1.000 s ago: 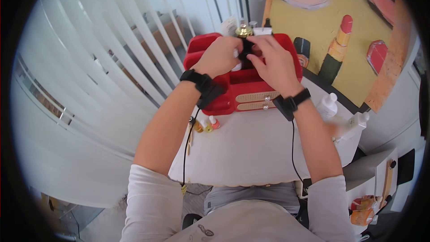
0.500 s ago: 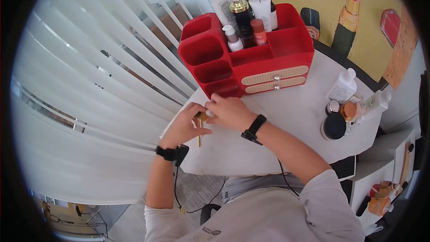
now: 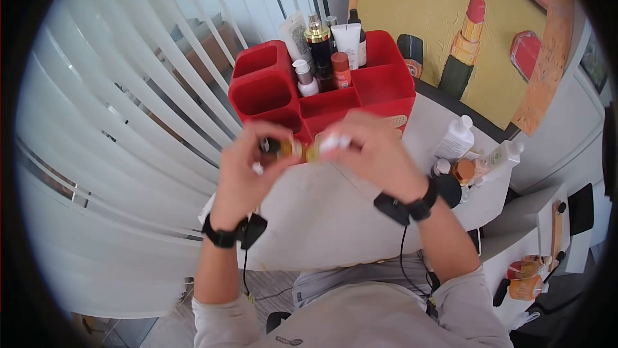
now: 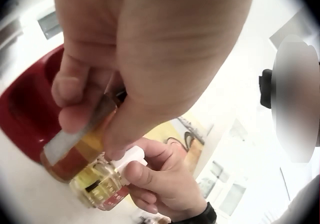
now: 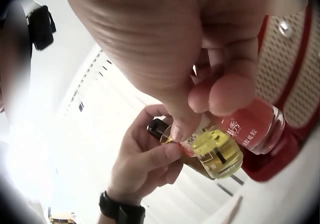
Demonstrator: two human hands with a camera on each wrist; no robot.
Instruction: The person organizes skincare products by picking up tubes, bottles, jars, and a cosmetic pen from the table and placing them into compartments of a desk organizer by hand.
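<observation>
My left hand [image 3: 241, 174] grips a small amber bottle [image 4: 75, 159] with a black cap [image 5: 157, 128] and a pale label strip. My right hand [image 3: 380, 155] holds two little nail polish bottles together by their white caps. One contains yellow liquid with dark bits [image 5: 217, 154]; the other is coral red [image 5: 255, 126]. Both hands are raised close together before the red makeup organizer [image 3: 257, 100], with the amber and yellow bottles nearly meeting between them. In the head view the fingers and bottles are blurred.
Upright in the organizer stand a black and gold bottle [image 3: 318, 48], a white tube [image 3: 347, 45], a pump bottle [image 3: 304, 77] and others. More bottles, including a white one [image 3: 456, 137], and a black-lidded jar [image 3: 444, 190] crowd the table's right side. Blinds [image 3: 129, 90] hang along the left.
The hands left the organizer's upper compartments for the small bottles at the table's left front. Now those bottles are lifted and held in front of the organizer.
</observation>
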